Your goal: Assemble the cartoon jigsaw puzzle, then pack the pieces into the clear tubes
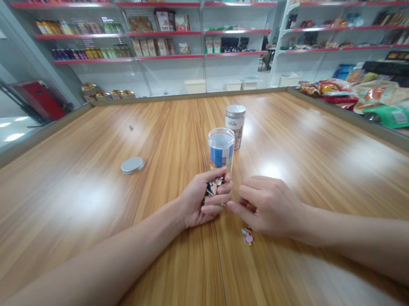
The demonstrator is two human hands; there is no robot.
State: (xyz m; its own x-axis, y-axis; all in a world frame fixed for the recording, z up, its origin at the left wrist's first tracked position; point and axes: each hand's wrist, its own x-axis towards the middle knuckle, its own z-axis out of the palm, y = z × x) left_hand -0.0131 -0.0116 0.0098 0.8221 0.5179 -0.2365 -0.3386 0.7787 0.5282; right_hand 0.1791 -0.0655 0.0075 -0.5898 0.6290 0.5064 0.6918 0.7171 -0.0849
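My left hand [201, 199] is curled round a handful of small coloured puzzle pieces [214, 186], just in front of an open clear jar [221, 151] with a blue label. Beside it, my right hand [267, 205] rests on the wooden table [79, 206] with its fingers bent and pinched toward the left hand; what they hold is hidden. A loose puzzle piece [247, 235] lies on the table under the right hand's edge. A second jar [236, 125] with a silver lid stands behind the open one. A round silver lid [132, 165] lies apart to the left.
A tiny object [131, 128] sits far back on the table. Packaged snacks [385, 100] fill a bin along the right edge. Shop shelves [166, 28] with goods line the back wall. A red cart [40, 100] stands at the back left.
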